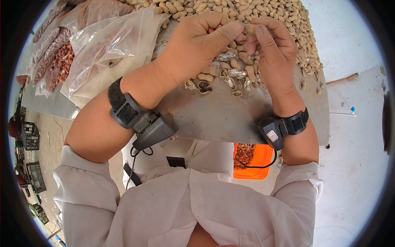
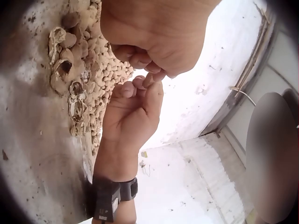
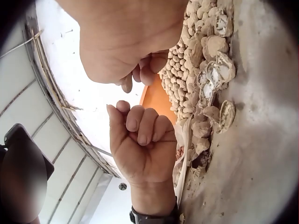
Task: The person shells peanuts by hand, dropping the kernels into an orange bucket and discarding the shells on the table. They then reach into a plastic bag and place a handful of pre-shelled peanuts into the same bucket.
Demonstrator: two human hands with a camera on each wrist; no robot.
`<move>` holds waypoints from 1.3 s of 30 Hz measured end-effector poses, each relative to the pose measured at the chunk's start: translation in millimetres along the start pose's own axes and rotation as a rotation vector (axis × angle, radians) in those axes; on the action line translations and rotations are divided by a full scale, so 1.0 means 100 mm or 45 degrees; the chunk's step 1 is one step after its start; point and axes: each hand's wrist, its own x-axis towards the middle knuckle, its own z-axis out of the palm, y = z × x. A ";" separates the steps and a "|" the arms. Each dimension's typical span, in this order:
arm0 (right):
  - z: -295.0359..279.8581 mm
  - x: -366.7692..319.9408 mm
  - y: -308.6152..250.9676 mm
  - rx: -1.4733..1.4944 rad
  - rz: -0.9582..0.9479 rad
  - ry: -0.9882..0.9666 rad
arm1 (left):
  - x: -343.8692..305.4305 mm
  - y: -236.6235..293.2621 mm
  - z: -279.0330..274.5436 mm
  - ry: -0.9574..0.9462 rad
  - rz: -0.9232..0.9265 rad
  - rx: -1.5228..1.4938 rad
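Indoors, grey tabletop [image 1: 205, 117], heaped peanuts [image 1: 284, 20], white wall [image 2: 219, 65], left fingers [image 1: 228, 33] gripping red kernels [image 1: 211, 30], right fingers [image 1: 266, 38] a peanut [image 1: 249, 29]

1 tan peanut [image 1: 249, 29] sits in the right grip [image 1: 276, 48].

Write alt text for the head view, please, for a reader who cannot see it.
A person's left hand, apparently curled around red kernels, works close to the right hand, which seems to pinch a peanut, above a table. Split shells lie below them, with a heap of peanuts beyond and bags of kernels at left.
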 end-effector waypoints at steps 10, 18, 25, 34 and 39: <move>0.05 -0.02 -0.07 0.011 0.117 0.004 | -0.01 -0.01 0.02 -0.010 0.019 0.014; 0.02 -0.02 -0.04 -0.067 0.131 -0.097 | 0.00 0.01 0.00 -0.130 0.024 -0.071; 0.03 -0.01 -0.01 -0.270 0.131 -0.323 | -0.09 -0.01 0.07 -0.393 -0.109 0.263; 0.02 -0.01 0.01 -0.303 0.092 -0.339 | -0.10 0.00 0.08 -0.377 -0.052 0.319; 0.03 -0.01 0.02 -0.319 0.045 -0.287 | -0.10 0.00 0.08 -0.346 -0.006 0.325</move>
